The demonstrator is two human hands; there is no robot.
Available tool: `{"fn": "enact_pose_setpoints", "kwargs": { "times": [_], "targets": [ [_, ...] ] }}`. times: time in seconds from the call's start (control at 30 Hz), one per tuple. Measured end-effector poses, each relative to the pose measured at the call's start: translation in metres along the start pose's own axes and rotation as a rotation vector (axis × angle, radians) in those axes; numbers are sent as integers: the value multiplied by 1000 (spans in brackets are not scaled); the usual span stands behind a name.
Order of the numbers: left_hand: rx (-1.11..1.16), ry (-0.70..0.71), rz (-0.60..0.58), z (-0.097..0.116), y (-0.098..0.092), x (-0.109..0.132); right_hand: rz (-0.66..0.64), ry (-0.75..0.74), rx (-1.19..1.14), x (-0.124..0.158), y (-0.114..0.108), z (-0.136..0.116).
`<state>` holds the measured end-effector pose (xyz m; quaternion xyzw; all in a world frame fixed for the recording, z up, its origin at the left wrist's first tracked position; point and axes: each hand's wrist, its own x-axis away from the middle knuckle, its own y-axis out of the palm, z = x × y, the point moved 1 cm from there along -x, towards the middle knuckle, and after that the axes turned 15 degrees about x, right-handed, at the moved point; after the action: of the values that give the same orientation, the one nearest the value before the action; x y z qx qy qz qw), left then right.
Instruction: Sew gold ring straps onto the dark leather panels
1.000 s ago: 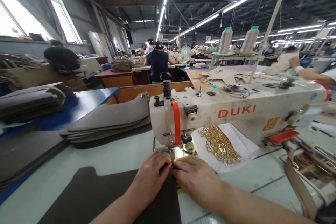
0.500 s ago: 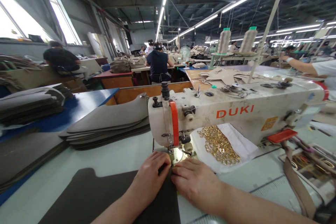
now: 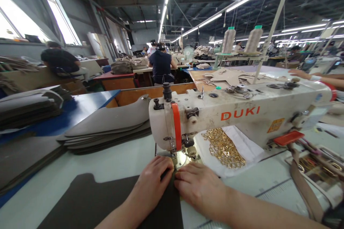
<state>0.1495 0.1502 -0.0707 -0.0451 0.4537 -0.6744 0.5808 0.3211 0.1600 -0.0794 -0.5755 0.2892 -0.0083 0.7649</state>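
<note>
A dark brown leather panel (image 3: 88, 200) lies flat on the pale table in front of a white DUKI sewing machine (image 3: 242, 114). My left hand (image 3: 154, 182) presses down on the panel's far edge just before the needle area (image 3: 178, 157), fingers bent together. My right hand (image 3: 199, 186) lies next to it, fingertips meeting the left hand's and pinching the panel's edge. What sits between the fingertips is hidden.
A heap of gold metal rings (image 3: 224, 148) rests on white cloth (image 3: 242, 150) right of the needle. Stacked grey panels (image 3: 107, 127) lie behind left. A tan strap (image 3: 303, 189) hangs at right. Another person's arm (image 3: 314, 77) reaches in far right; workers (image 3: 161, 66) sit beyond.
Both hands have slid slightly back toward me with the panel edge; the view shifted a little. The other person's arm at far right has lowered and moved right.
</note>
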Motion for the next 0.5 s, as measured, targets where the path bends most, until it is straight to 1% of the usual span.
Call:
{"fn": "enact_pose_setpoints", "kwargs": {
  "times": [0.17, 0.37, 0.5],
  "targets": [
    [5, -1, -5, 0, 0, -1, 3, 5, 2, 1, 0, 0],
    [-2, 35, 12, 2, -1, -2, -20, 3, 3, -1, -3, 0],
    [-4, 32, 15, 4, -1, -1, -41, 47, 3, -1, -6, 0]
  ]
}}
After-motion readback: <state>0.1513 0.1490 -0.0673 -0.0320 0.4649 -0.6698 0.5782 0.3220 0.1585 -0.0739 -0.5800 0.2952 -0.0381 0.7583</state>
